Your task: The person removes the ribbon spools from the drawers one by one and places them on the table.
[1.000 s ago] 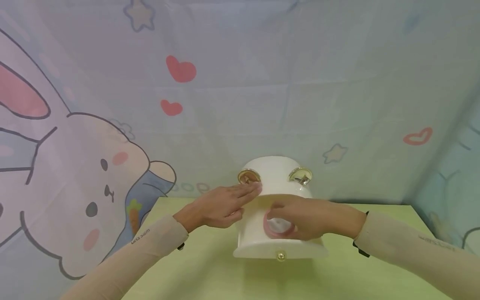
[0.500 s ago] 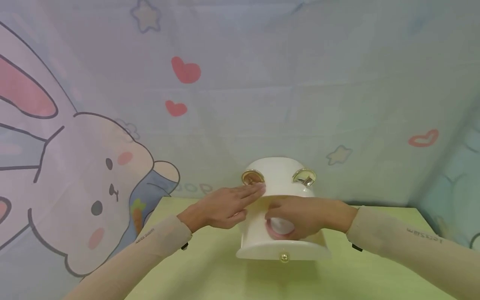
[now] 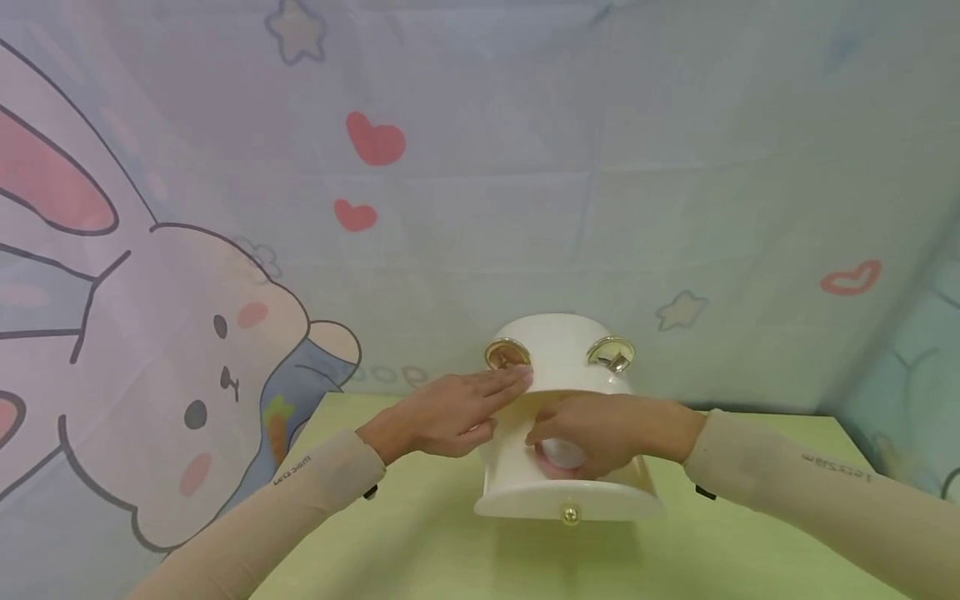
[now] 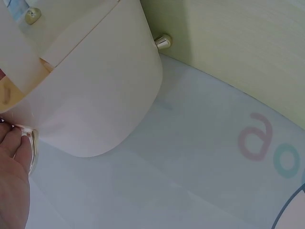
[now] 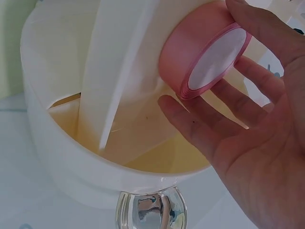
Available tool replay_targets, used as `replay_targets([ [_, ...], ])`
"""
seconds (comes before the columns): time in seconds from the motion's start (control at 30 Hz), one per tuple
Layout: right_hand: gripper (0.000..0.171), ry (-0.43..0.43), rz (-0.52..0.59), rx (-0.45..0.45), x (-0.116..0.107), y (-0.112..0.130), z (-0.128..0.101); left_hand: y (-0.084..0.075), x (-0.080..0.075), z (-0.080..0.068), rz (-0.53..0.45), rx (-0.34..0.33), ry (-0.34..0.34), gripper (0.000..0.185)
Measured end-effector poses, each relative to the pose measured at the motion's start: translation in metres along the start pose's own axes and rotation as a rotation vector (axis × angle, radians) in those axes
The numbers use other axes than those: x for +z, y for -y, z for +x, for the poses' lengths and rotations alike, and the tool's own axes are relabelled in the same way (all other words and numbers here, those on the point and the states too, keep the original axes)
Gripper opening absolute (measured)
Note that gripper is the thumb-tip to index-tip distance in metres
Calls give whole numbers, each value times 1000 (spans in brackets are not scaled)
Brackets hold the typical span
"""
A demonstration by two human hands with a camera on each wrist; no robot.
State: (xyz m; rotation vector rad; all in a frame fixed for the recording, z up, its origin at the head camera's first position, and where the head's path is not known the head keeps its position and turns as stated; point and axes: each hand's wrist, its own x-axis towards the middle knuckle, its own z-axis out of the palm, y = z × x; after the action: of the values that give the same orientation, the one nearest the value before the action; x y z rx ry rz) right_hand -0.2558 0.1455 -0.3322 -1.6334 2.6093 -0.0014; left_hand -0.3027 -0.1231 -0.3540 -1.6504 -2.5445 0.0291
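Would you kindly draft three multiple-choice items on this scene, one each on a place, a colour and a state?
1. Where is the ribbon roll?
A. Flat on the green table
B. In the right hand, at the opening of the white round box
C. On top of the box's lid

2. What colour is the ribbon on the roll?
A. Pink
B. Blue
C. Gold

3. How does the left hand lie?
A. Curled into a fist on the table
B. Gripping the ribbon roll
C. Fingers straight, against the box's side near a gold ring handle

Answers: 1 B, the right wrist view shows the fingers round the roll over the box's partitioned inside; 2 A, its wound band is pink round a white core; 3 C, the head view shows flat fingers at the box's wall.
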Motion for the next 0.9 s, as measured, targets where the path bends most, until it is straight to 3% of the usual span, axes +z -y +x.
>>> replay_targets([
  [0.27,36,-23,-7,-41,0,-1,1,0,0,0,-1,-1,5,66],
  [0.9,35,-18,-36,-59,-1,1,-1,-2,1,0,5,-11,-4,65],
])
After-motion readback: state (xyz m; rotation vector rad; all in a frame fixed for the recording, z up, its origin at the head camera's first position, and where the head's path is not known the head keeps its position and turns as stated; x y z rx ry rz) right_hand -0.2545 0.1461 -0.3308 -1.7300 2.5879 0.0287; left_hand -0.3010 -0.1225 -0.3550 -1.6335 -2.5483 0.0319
